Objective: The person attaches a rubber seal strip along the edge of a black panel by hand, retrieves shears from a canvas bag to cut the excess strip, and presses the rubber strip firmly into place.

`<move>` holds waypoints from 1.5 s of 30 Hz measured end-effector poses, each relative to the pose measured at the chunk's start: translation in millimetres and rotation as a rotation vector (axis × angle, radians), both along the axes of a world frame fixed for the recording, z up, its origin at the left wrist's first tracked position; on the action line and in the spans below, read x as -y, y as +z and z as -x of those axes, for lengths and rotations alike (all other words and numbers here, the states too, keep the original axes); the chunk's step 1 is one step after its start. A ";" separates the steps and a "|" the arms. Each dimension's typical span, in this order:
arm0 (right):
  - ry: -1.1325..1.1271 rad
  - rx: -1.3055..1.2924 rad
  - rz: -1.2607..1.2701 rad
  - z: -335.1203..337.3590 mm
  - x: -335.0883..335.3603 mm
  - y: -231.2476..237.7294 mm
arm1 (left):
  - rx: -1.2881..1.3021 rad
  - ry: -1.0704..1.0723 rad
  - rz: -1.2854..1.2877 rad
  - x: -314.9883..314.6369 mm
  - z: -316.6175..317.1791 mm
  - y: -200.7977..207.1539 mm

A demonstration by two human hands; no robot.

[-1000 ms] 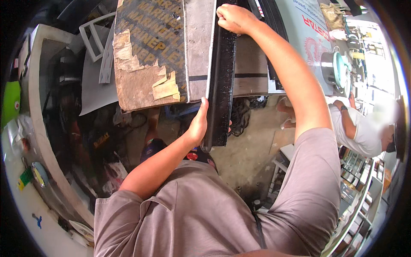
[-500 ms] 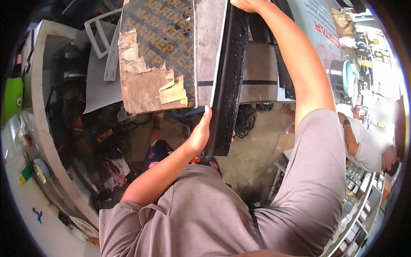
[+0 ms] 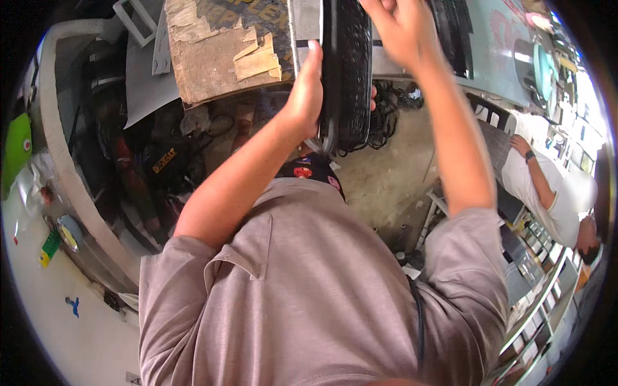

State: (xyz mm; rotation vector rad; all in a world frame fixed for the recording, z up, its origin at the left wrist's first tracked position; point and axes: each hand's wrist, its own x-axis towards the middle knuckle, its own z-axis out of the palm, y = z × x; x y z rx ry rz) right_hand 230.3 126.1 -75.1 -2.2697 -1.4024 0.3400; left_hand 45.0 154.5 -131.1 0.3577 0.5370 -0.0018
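A long black strip (image 3: pixel 353 77) with a dark, speckled face runs away from me past the top edge of the picture. My left hand (image 3: pixel 308 93) grips its near end, thumb along the left side and fingertips showing on the right. My right hand (image 3: pixel 405 32) is bent over the strip's right side at the top edge. Its fingertips are cut off there, so its grip cannot be read. Left of the strip lies a worn plywood board (image 3: pixel 212 67) with torn, peeling edges, on top of the work surface.
Black cables (image 3: pixel 386 119) lie heaped on the floor beyond the strip. More black strips (image 3: pixel 450 38) rest on a pale printed panel (image 3: pixel 492 64) to the right. A person in a white shirt (image 3: pixel 541 174) is at the far right. A pale frame (image 3: pixel 58 128) borders the left side.
My right hand has come nearer to me, its elbow bending. My left hand and the strip's near end sit higher in the view, as does the plywood board.
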 end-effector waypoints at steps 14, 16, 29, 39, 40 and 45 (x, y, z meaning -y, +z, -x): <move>-0.422 -0.822 -0.222 170.6 183.5 -21.3 | 0.049 0.031 -0.072 21.4 -42.5 16.1; -0.449 -0.726 -0.310 177.1 185.4 -12.6 | 0.052 0.024 -0.097 30.2 -43.8 13.6; -0.653 -0.579 -0.314 172.3 184.2 -10.5 | 0.016 0.057 -0.107 70.8 -52.1 15.9; -0.597 -0.919 -0.300 171.3 196.8 -12.0 | 0.018 0.057 -0.047 71.3 -41.1 23.5; -0.539 -0.954 -0.336 172.8 199.9 -8.1 | -0.016 0.049 -0.018 71.7 -36.6 25.7; -0.474 -0.630 -0.302 178.8 206.6 2.9 | 0.007 0.051 0.058 71.3 -34.9 35.5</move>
